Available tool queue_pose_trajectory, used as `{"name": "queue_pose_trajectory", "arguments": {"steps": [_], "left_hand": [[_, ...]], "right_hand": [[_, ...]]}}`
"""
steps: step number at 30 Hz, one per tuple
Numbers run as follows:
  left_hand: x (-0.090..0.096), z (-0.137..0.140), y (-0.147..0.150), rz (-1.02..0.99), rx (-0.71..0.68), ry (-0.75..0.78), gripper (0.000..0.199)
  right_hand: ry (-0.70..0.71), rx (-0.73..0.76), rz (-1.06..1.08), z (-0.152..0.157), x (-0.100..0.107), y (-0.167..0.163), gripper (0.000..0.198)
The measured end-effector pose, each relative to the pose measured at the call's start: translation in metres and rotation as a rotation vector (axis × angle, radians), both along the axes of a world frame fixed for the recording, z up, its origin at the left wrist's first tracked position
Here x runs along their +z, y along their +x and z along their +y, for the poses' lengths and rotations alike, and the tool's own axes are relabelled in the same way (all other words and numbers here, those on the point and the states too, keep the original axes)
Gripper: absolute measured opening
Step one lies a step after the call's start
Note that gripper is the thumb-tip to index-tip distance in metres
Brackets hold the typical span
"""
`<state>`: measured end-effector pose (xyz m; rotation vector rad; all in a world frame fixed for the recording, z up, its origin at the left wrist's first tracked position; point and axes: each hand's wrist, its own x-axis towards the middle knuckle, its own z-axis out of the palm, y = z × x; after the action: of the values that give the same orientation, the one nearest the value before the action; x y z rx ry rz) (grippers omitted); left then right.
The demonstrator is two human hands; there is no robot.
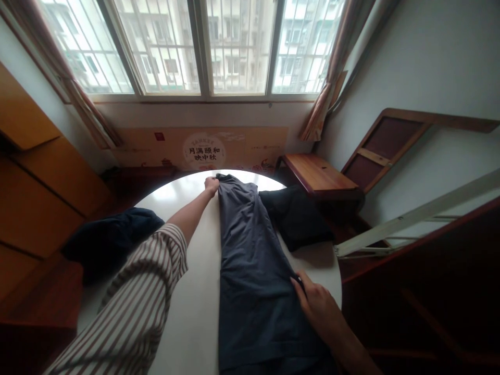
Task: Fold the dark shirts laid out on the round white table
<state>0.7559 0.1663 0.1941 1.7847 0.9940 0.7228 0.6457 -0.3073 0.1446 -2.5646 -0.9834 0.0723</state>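
Observation:
A pair of dark grey-blue trousers [253, 271] lies lengthwise on the white round table [187, 317], its legs seemingly laid together, with creases toward the far end. My left hand [212, 184] is closed on the far left corner of the trousers, close to the table's far rim. Lower down on the right side, my right hand [315, 304] pinches the long edge between thumb and fingers. The near end of the trousers runs out of the picture at the bottom.
Dark folded clothing [299, 219] sits on the table just right of the trousers. A navy heap of cloth [117, 234] rests at the left rim. Beyond the table stand a small wooden table [320, 172] and a long printed box [156, 146] under the window.

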Motion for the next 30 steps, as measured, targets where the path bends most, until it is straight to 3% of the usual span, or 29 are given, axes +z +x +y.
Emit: {"name": "queue_pose_trajectory", "arguments": {"steps": [6,10,14,16,19,22,26,30], "left_hand": [[0.024,0.035,-0.017,0.096,0.074,0.172,0.036],[0.023,0.024,-0.054,0.206,-0.001,0.247,0.041],[0.008,-0.031,-0.138,0.267,-0.21,0.364,0.024],[0.002,-0.074,-0.199,0.33,-0.475,0.519,0.014],[-0.002,-0.143,-0.289,0.356,-0.776,0.661,0.027],[-0.003,-0.192,-0.352,0.328,-0.903,0.756,0.033],[-0.012,-0.219,-0.385,0.269,-0.849,0.855,0.05],[-0.025,-0.228,-0.389,0.25,-0.799,0.874,0.041]], "right_hand": [[0.217,0.055,0.106,0.021,0.006,-0.009,0.042],[0.216,0.036,0.167,0.024,0.014,-0.016,0.06],[0.208,0.107,0.378,0.009,0.023,-0.023,0.068],[0.184,0.152,0.463,0.0,0.027,-0.025,0.07],[0.127,0.234,0.455,-0.01,0.033,-0.027,0.068],[0.124,0.34,0.368,-0.016,0.036,-0.027,0.052],[0.175,0.427,0.284,-0.018,0.037,-0.026,0.039],[0.225,0.45,0.232,-0.02,0.034,-0.025,0.042]]}}
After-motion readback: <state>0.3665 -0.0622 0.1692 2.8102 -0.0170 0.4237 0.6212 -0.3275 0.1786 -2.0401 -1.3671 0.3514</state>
